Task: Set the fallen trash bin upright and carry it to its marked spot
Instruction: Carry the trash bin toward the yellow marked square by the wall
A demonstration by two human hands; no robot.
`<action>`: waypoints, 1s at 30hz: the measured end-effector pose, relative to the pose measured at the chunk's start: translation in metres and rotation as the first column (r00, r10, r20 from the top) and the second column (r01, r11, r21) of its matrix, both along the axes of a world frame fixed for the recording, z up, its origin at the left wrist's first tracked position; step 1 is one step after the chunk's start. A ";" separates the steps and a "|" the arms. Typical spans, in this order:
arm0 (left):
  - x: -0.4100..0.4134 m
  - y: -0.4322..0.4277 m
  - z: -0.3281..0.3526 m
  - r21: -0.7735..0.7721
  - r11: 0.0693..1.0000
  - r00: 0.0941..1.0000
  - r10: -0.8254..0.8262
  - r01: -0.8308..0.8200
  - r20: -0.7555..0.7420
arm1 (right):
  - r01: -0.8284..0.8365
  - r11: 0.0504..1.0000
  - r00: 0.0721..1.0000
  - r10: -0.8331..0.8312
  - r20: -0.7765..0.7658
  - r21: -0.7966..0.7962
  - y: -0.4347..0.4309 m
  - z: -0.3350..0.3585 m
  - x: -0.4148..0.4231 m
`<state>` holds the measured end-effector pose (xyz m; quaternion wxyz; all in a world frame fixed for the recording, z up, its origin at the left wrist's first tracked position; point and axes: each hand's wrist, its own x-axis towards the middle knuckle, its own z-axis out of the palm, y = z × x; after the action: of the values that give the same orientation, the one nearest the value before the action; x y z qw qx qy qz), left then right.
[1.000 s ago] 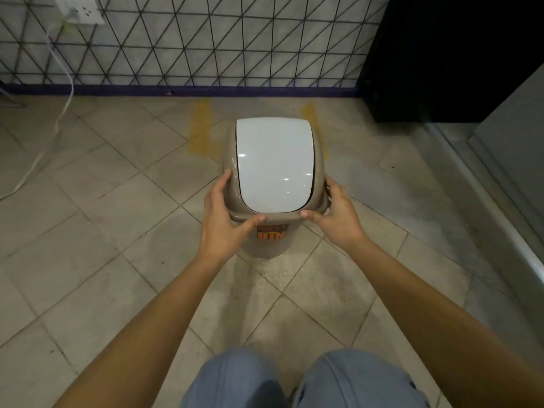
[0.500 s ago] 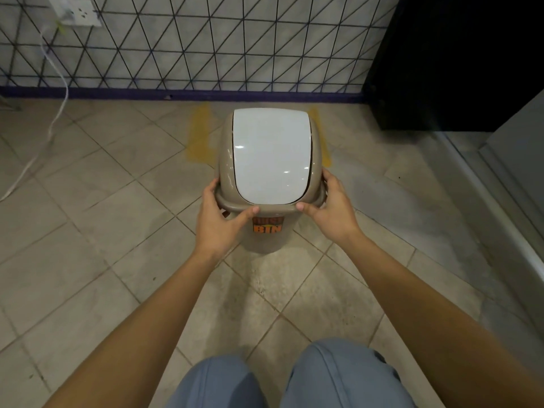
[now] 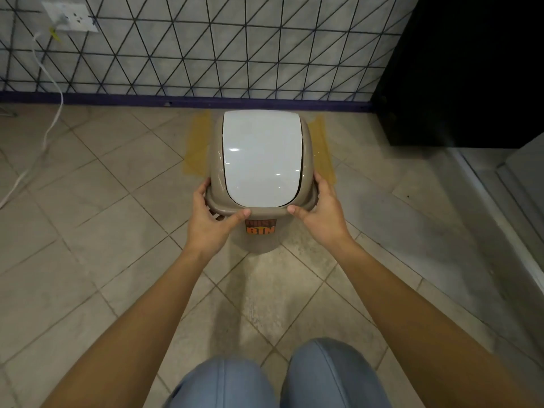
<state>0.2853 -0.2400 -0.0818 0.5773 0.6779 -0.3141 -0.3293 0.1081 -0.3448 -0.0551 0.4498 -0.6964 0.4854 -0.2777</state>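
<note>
The tiled floor [image 3: 88, 260] fills most of the view, laid in pale square tiles set diagonally, and meets a wall [image 3: 235, 48] covered in a black triangular grid pattern with a dark purple baseboard [image 3: 117, 99] along its foot. A black cabinet [image 3: 471, 69] occupies the upper right corner, with a pale raised ledge [image 3: 500, 201] running down the right side below it. The trash bin [image 3: 259, 184] stands upright in the centre, near the wall, a beige plastic body capped by a white swing lid [image 3: 262, 157]; an orange label [image 3: 260, 227] reading "BIN" shows on the near face below the rim. Yellow floor markings [image 3: 197, 145] show on either side of the bin, one strip to its left and one to its right, so the bin sits between them; whether its base rests on the floor cannot be told from this angle. Both forearms extend forward from the bottom edge, above the knees in blue trousers [image 3: 273, 378]. The left hand [image 3: 210, 222] is closed around the bin's near left rim, thumb laid along the front edge. The right hand [image 3: 319, 213] grips the near right rim in the same way. A white wall socket [image 3: 70, 20] sits at upper left, with a white cable [image 3: 50, 119] trailing down from it to the floor.
</note>
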 end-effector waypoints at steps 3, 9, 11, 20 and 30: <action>0.010 -0.014 -0.001 -0.006 1.000 1.000 0.004 -0.004 -0.020 | 0.000 1.000 1.000 0.000 0.004 -0.007 -0.014 -0.003 0.008; 0.024 -0.031 -0.001 -0.011 1.000 0.999 -0.001 0.001 -0.050 | -0.007 1.000 1.000 0.007 -0.015 -0.016 -0.033 -0.004 0.022; 0.032 -0.039 0.000 -0.004 1.000 0.999 -0.009 0.009 -0.047 | -0.007 1.000 1.000 0.006 -0.025 -0.022 -0.040 -0.003 0.028; 0.056 -0.075 0.002 -0.005 1.000 0.999 -0.019 0.018 -0.040 | -0.042 0.999 0.998 0.042 -0.052 -0.002 -0.073 0.007 0.050; 0.076 -0.123 -0.006 -0.032 0.999 1.000 -0.025 0.025 -0.001 | -0.074 0.997 0.996 0.073 -0.042 -0.026 -0.116 0.005 0.068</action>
<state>0.3609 -0.3635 -0.0881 0.5840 0.6645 -0.3274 -0.3321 0.1765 -0.4609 -0.0500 0.4399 -0.7256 0.4645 -0.2533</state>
